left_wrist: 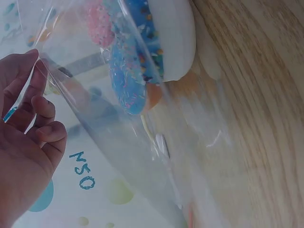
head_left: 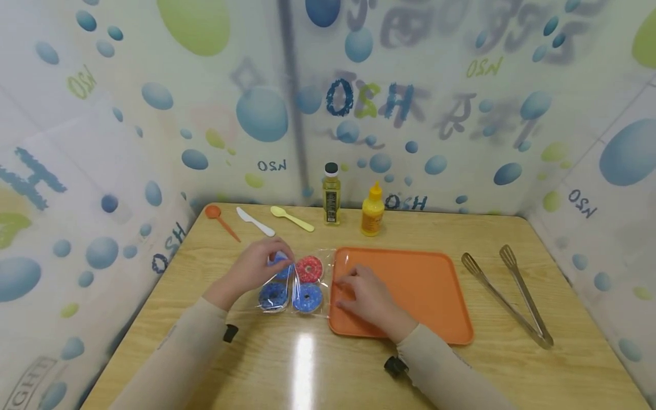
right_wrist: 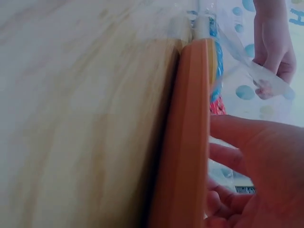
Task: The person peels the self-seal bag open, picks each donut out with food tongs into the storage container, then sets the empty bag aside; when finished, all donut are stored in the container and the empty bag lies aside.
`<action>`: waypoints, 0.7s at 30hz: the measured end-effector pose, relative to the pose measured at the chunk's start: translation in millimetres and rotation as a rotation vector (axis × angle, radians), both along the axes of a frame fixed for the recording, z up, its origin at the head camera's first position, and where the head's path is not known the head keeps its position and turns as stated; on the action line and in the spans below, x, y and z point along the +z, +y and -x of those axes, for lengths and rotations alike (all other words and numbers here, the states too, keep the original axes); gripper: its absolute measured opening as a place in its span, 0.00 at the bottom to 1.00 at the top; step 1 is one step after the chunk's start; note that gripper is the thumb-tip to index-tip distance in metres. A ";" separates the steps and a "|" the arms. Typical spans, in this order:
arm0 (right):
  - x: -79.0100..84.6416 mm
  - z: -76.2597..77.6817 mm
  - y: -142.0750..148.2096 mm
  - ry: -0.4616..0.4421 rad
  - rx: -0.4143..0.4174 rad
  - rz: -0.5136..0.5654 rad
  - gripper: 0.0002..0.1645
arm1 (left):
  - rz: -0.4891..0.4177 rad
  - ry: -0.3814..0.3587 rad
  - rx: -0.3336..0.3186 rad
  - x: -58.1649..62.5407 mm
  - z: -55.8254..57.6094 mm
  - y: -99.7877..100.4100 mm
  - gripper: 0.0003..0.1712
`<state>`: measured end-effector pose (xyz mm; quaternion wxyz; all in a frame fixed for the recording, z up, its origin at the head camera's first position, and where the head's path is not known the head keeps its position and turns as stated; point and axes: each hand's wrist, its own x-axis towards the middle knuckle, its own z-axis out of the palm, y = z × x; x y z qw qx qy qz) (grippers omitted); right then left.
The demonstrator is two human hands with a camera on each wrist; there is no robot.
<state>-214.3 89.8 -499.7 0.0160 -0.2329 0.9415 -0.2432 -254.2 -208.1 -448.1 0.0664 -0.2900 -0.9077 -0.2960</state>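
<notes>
My left hand (head_left: 251, 263) pinches the clear plastic bag (left_wrist: 118, 137) between thumb and fingertips, lifting its film into a peak. Inside lie toy doughnuts: a red one (head_left: 317, 270), a light blue one (head_left: 315, 297), a dark blue one (head_left: 279, 292) and another blue one (head_left: 281, 271) partly hidden by that hand. My right hand (head_left: 368, 299) hovers over the left part of an orange tray (head_left: 420, 285), fingers loosely bent and holding nothing. In the right wrist view its fingertips come close behind the tray's rim (right_wrist: 187, 142).
Along the back of the wooden table lie an orange spoon (head_left: 213, 212), a white knife (head_left: 256, 222) and a yellow spoon (head_left: 292, 218). An oil bottle (head_left: 331, 196) and a yellow squeeze bottle (head_left: 372, 212) stand behind the tray. Metal tongs (head_left: 528, 293) lie spread on the right.
</notes>
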 end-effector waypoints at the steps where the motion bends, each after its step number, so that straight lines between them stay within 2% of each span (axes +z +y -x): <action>1: -0.9 -0.6 3.1 0.006 0.000 0.011 0.26 | 0.000 0.003 -0.002 0.5 -0.2 -0.5 0.04; 4: -2.0 -2.6 17.7 0.034 0.011 0.029 0.22 | 0.009 0.000 0.001 1.6 -1.0 -1.2 0.03; 8: 3.1 -6.8 47.9 0.076 0.012 0.002 0.18 | 0.016 -0.014 0.011 2.8 -2.0 -0.7 0.03; 16: 9.0 -14.7 119.2 0.188 -0.043 -0.005 0.17 | 0.007 -0.036 0.011 5.3 -2.4 2.5 0.02; 21: 12.4 -23.4 163.9 0.307 -0.073 -0.037 0.18 | 0.014 -0.065 0.030 3.1 -3.2 3.0 0.03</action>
